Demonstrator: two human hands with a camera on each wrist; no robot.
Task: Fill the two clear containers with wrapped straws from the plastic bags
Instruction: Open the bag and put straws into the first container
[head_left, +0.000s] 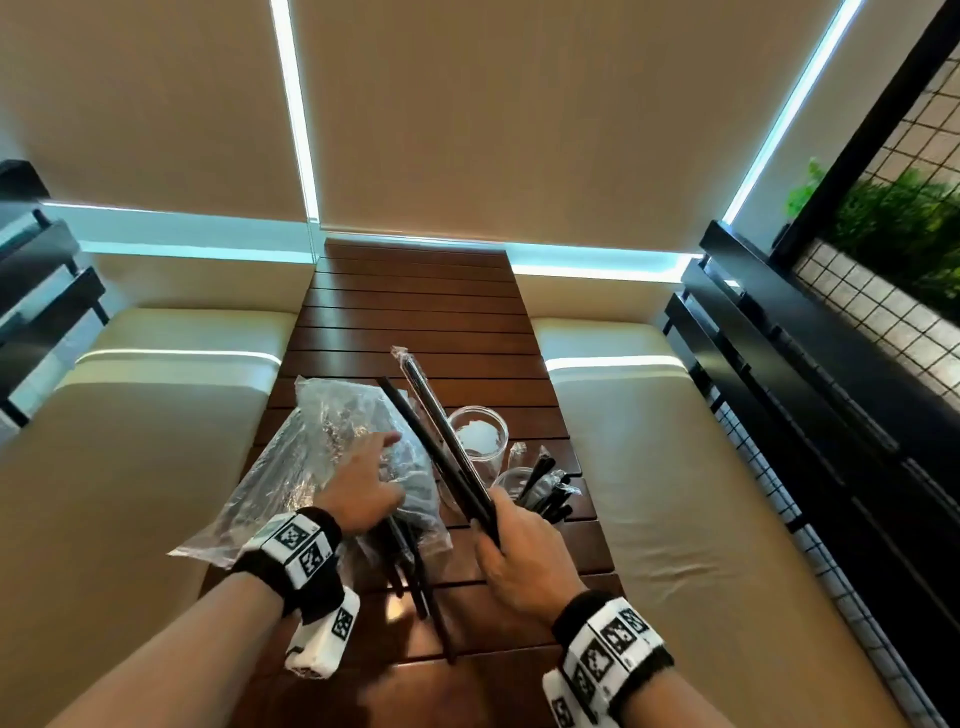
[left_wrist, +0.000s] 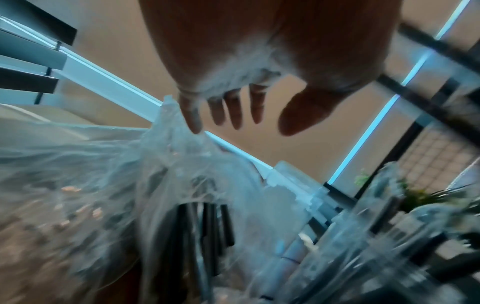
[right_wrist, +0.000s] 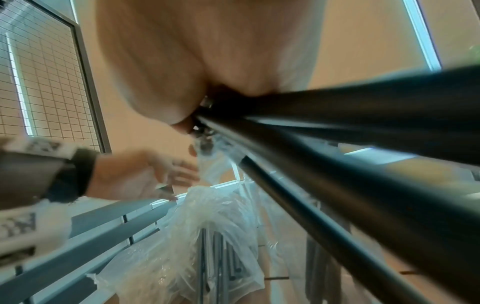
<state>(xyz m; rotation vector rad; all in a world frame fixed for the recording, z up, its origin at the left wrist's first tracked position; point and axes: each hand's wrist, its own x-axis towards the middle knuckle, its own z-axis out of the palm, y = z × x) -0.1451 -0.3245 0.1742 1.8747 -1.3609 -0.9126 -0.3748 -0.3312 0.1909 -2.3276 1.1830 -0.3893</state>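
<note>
Hands: our left hand (head_left: 363, 491) lies flat, fingers loose, on the plastic bag (head_left: 306, 467) on the desk (head_left: 415, 312) | our right hand (head_left: 511, 553) grips a few wrapped straws (head_left: 441, 431) over the empty clear container (head_left: 478, 439) | we'd tip ends-down, feeding them in together.

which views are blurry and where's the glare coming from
Head view: mostly sharp, wide-angle bending at the edges, cyan glare along the blind gaps. Left wrist view: motion blur smears the bag and straws; left hand backlit and dark. Right wrist view: straws in the right hand loom large and soft.
</note>
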